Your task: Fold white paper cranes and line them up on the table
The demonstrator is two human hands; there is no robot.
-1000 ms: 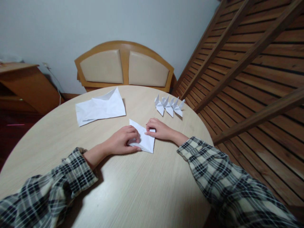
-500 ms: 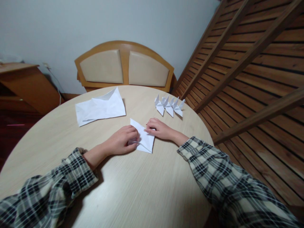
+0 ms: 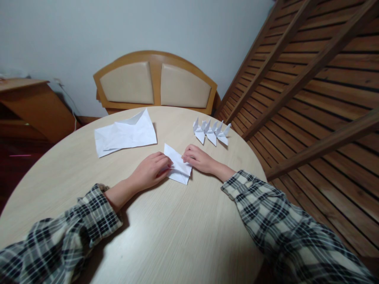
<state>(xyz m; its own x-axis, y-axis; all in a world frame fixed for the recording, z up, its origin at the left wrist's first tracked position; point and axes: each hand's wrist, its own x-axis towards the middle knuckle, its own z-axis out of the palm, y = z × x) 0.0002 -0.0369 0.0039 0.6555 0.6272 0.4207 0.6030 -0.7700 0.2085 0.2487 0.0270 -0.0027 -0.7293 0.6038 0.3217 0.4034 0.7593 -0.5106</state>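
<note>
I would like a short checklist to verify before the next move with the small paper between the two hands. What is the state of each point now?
1. Left hand at the small folded paper: ok, it grips the left side.
2. Right hand at the same paper: ok, it grips the right side.
3. Edges and folds lined up: cannot tell, the hands cover part of them.
4. Paper cranes out of the way: ok, they stand beyond the right hand, apart from it.
5. Larger creased paper separate: ok, it lies beyond the left hand, untouched.
6. Plaid sleeves off the small folded paper: ok, both cuffs end before it.
</note>
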